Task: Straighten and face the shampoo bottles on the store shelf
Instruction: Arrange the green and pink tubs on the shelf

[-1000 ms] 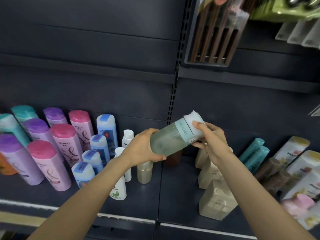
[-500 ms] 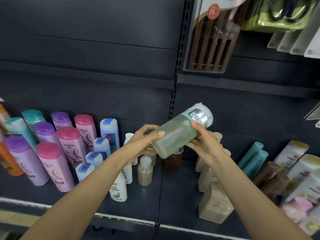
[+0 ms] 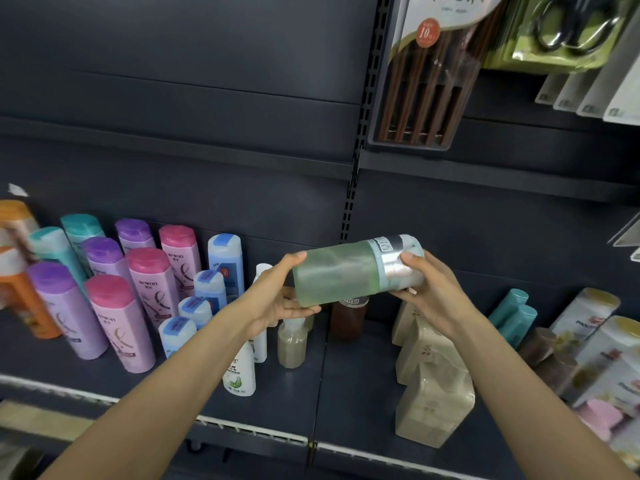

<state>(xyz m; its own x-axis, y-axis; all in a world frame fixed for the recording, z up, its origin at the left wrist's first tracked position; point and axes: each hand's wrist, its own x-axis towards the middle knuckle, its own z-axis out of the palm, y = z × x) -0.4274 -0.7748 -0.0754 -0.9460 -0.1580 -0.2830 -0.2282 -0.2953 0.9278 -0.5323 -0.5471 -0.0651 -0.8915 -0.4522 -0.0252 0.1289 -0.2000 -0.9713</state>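
A pale green translucent bottle [image 3: 337, 273] with a silver band and white cap lies nearly level in the air above the shelf [image 3: 349, 386]. My left hand [image 3: 277, 299] cups its base, thumb below and fingers over the top edge. My right hand [image 3: 427, 289] grips the capped end, the thumb across the silver band. Under it stand a brown bottle [image 3: 348, 317] and a small beige bottle [image 3: 292, 344]. Pink-capped bottles [image 3: 117, 323] and purple-capped bottles [image 3: 65, 310] stand in rows at the left.
Blue-labelled bottles [image 3: 204, 292] and a white bottle [image 3: 239, 372] stand left of centre. Beige square bottles [image 3: 433, 393] line up at the right, with teal bottles [image 3: 512, 317] and cream bottles [image 3: 585, 313] beyond. A pack of chopsticks [image 3: 422, 81] hangs overhead.
The green bottle has swung from steeply tilted to nearly level and has turned, so that its silver band and code label now face me. Both hands shifted with it.
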